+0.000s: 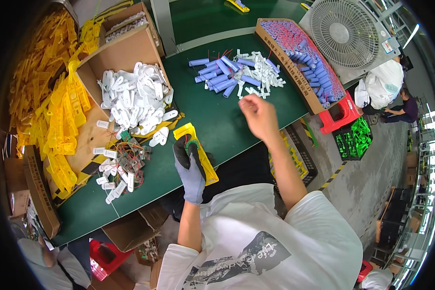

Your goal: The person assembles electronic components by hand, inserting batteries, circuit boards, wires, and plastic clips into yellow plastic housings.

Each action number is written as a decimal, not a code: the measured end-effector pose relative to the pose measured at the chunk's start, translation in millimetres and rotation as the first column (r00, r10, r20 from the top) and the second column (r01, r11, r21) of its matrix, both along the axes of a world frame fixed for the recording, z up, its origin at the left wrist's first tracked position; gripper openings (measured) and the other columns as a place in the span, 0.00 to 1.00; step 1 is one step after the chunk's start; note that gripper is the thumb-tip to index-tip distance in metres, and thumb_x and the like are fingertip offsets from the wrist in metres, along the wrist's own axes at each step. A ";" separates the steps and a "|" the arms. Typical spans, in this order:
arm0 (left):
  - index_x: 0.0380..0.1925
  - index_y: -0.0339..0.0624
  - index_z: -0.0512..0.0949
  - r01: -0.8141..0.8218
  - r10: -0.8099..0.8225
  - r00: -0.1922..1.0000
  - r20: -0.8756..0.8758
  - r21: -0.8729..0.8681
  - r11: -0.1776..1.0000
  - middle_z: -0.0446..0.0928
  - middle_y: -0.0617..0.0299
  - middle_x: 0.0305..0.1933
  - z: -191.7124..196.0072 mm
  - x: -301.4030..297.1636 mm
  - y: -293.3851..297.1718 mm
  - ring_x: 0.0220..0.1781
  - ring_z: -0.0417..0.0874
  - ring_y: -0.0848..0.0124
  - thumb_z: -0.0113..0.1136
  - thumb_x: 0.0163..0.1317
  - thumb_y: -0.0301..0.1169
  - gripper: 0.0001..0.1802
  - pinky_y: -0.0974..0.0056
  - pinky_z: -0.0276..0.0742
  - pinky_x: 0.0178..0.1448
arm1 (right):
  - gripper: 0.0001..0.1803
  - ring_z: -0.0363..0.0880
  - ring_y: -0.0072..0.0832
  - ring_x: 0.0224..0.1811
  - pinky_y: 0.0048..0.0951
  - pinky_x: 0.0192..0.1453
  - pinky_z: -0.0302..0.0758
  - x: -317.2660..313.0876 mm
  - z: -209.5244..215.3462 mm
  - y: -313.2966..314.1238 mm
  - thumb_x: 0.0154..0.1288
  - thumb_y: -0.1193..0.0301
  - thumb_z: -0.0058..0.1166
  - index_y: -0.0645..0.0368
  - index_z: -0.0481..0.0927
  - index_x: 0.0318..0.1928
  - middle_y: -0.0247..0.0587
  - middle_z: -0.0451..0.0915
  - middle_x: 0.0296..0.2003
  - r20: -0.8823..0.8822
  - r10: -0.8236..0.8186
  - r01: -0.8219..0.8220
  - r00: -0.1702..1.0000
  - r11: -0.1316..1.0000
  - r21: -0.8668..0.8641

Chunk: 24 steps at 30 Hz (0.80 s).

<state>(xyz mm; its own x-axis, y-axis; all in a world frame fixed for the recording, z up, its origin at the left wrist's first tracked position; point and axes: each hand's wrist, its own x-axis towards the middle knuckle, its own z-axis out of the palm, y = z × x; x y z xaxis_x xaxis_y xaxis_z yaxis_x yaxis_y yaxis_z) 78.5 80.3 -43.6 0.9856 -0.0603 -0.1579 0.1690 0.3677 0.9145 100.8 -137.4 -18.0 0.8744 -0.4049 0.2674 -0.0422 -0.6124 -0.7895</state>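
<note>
My left hand (pixel 189 171), in a grey and black glove, grips a long yellow plastic housing (pixel 206 166) at the near edge of the green table (pixel 174 193). A small green piece (pixel 193 143) shows by its thumb and fingertips. My bare right hand (pixel 259 115) hovers over the table with its fingers curled together. Whatever those fingers may hold is hidden. Just beyond it lie small white plastic parts (pixel 263 72) and loose purple cylindrical battery cells (pixel 222 72), some with red wires.
Left of me, a carton (pixel 94 75) spills white oval covers (pixel 135 94). Nearer lie wired circuit boards (pixel 130 154). Yellow housings (pixel 65 125) heap at far left. At right stand a box of cells (pixel 295 72), a fan (pixel 343 31) and a red stool (pixel 340 113). Other people sit nearby.
</note>
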 end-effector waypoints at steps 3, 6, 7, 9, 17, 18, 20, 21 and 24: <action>0.58 0.42 0.65 -0.015 0.015 1.000 0.011 -0.051 0.999 0.72 0.62 0.40 4.9 1.2 -7.0 0.27 0.78 0.75 0.52 0.69 0.31 0.19 0.68 0.78 0.29 | 0.09 0.78 0.28 0.24 0.28 0.33 0.74 15.3 7.7 -44.9 0.60 0.66 0.59 0.56 0.82 0.39 0.37 0.82 0.29 -0.023 -0.139 0.130 0.990 0.963 -0.236; 0.59 0.42 0.64 0.030 -0.033 0.999 -0.030 -0.070 0.997 0.72 0.62 0.40 4.6 -0.4 -6.0 0.24 0.77 0.74 0.53 0.69 0.32 0.20 0.67 0.78 0.28 | 0.09 0.81 0.34 0.30 0.35 0.38 0.76 32.6 3.9 -77.9 0.58 0.66 0.59 0.53 0.82 0.40 0.36 0.83 0.34 -0.090 -0.220 0.174 0.971 0.917 -0.360; 0.59 0.42 0.64 0.029 -0.031 0.999 -0.026 -0.075 0.997 0.72 0.62 0.40 5.1 0.0 -5.5 0.24 0.77 0.74 0.53 0.69 0.32 0.20 0.67 0.78 0.28 | 0.09 0.81 0.34 0.30 0.35 0.38 0.76 35.8 3.1 -83.1 0.58 0.66 0.59 0.53 0.82 0.40 0.36 0.83 0.34 -0.085 -0.219 0.174 0.972 0.915 -0.364; 0.60 0.42 0.64 -0.010 0.009 1.000 -0.018 -0.066 0.998 0.72 0.62 0.38 5.1 0.5 -3.7 0.23 0.77 0.73 0.53 0.69 0.32 0.21 0.67 0.77 0.27 | 0.11 0.82 0.37 0.35 0.36 0.41 0.76 39.6 0.6 -91.5 0.57 0.65 0.60 0.53 0.82 0.39 0.37 0.83 0.37 -0.156 -0.285 0.178 0.946 0.856 -0.485; 0.55 0.43 0.66 0.027 -0.027 1.000 -0.009 -0.058 0.998 0.73 0.60 0.35 0.6 2.7 -2.2 0.23 0.77 0.73 0.47 0.70 0.27 0.14 0.67 0.76 0.27 | 0.10 0.84 0.36 0.32 0.34 0.39 0.77 31.9 -12.4 -108.5 0.56 0.67 0.63 0.58 0.83 0.36 0.41 0.84 0.30 -0.074 -0.220 0.188 0.973 0.933 -0.306; 0.55 0.43 0.66 0.021 -0.022 1.000 -0.015 -0.058 0.998 0.73 0.60 0.35 1.9 1.5 -1.5 0.23 0.77 0.73 0.47 0.70 0.27 0.14 0.67 0.76 0.27 | 0.08 0.84 0.34 0.31 0.33 0.38 0.77 32.5 -13.4 -106.4 0.57 0.68 0.62 0.58 0.83 0.36 0.41 0.85 0.30 -0.073 -0.222 0.189 0.972 0.930 -0.314; 0.54 0.43 0.66 0.039 -0.041 0.999 -0.026 -0.060 0.997 0.73 0.60 0.35 6.8 0.2 -2.9 0.23 0.77 0.73 0.47 0.70 0.27 0.13 0.67 0.76 0.26 | 0.09 0.84 0.34 0.31 0.33 0.38 0.77 33.8 -12.8 -101.6 0.57 0.67 0.63 0.57 0.83 0.35 0.41 0.85 0.29 -0.076 -0.236 0.202 0.969 0.929 -0.309; 0.54 0.43 0.66 0.036 -0.037 0.999 -0.030 -0.062 0.997 0.73 0.60 0.35 8.1 0.4 -3.2 0.23 0.77 0.73 0.47 0.70 0.27 0.13 0.67 0.76 0.26 | 0.09 0.84 0.34 0.30 0.33 0.37 0.77 33.8 -12.8 -100.3 0.56 0.67 0.63 0.57 0.83 0.35 0.40 0.85 0.28 -0.074 -0.254 0.222 0.964 0.927 -0.302; 0.53 0.42 0.67 0.065 -0.066 0.997 -0.037 -0.024 0.998 0.73 0.60 0.34 10.1 1.1 -1.3 0.23 0.77 0.74 0.46 0.70 0.27 0.12 0.68 0.76 0.26 | 0.09 0.83 0.35 0.33 0.34 0.38 0.77 34.8 -16.4 -97.6 0.56 0.67 0.64 0.56 0.83 0.35 0.40 0.84 0.30 -0.058 -0.268 0.250 0.962 0.944 -0.217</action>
